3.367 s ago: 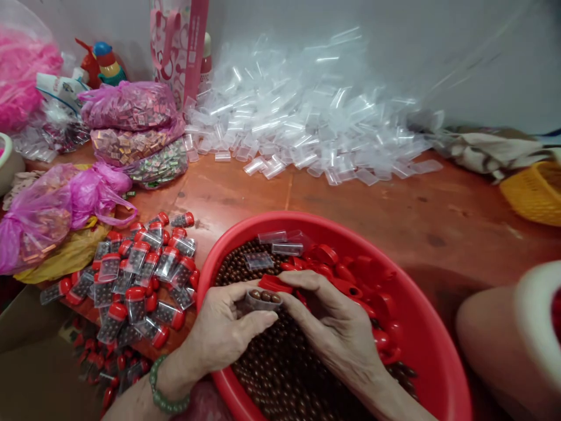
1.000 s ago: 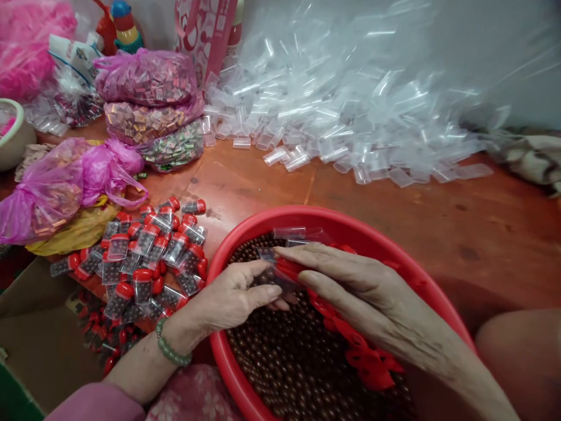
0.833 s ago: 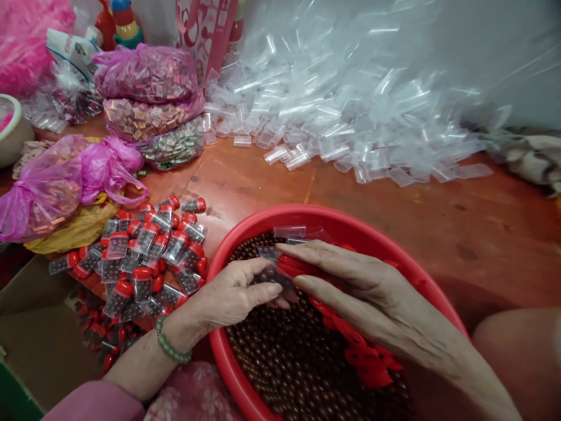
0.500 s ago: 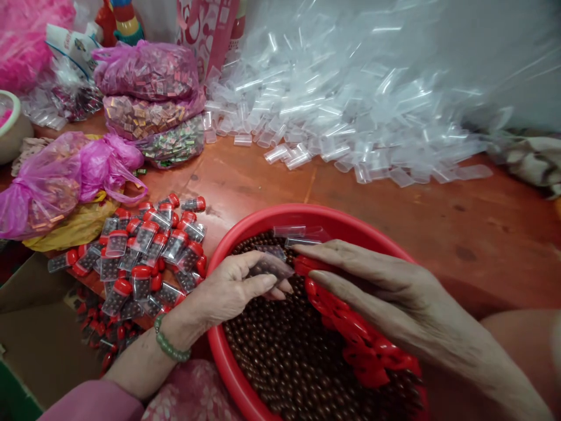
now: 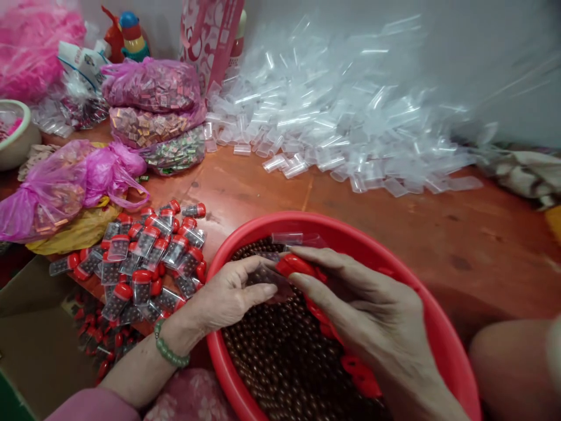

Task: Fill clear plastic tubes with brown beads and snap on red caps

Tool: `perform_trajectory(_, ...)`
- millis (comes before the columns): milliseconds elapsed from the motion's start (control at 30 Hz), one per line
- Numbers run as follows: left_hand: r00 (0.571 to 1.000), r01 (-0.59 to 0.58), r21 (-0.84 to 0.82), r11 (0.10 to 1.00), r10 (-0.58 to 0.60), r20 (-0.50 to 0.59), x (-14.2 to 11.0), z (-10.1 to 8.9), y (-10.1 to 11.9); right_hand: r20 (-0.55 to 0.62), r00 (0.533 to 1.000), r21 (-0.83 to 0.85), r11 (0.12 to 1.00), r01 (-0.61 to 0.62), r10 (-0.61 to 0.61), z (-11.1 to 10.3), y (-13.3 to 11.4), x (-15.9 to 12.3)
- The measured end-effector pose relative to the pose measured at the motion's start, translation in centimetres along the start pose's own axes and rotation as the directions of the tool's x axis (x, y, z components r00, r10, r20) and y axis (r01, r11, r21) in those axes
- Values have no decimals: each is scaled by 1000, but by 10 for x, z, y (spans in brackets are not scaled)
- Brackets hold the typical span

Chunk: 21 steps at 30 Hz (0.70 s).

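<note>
In the head view, the left hand (image 5: 232, 292) and right hand (image 5: 372, 310) face each other over the wide red plastic basin (image 5: 307, 217), its bottom edge cut off. The left grip pinches a flat clear plastic tube (image 5: 263, 273), contents blurred; the right pinches a glossy red plastic cap (image 5: 295, 265), partly finger-hidden.

Head camera: sole view, worn on the person's head.
Table (image 5: 394, 225): seen from above, lens facing forward and down.
Red basin (image 5: 302, 217): near range, lower centre, with left hand (image 5: 230, 292) and right hand (image 5: 372, 298).
Wall (image 5: 504, 47): far range, upper edge.
</note>
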<state>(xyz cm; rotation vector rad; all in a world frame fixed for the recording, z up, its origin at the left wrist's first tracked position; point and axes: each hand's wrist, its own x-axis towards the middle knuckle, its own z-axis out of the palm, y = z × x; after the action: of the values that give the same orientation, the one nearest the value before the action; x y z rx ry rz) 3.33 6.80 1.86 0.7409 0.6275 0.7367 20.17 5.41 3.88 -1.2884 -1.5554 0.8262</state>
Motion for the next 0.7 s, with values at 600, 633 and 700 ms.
perform_trajectory(600,996,-88,417,904,85,27,-3,0,-10,-174,943,258,937,-236,285,29,-2,-13)
perform_trajectory(633,997,-76,424,902,71,28,-3,-1,-10,-176,938,265,932,-246,298,31,-1,-13)
perform_trajectory(700,999,-45,446,894,45,11,-3,-1,-10,-195,936,267,934,-236,292,34,2,-15)
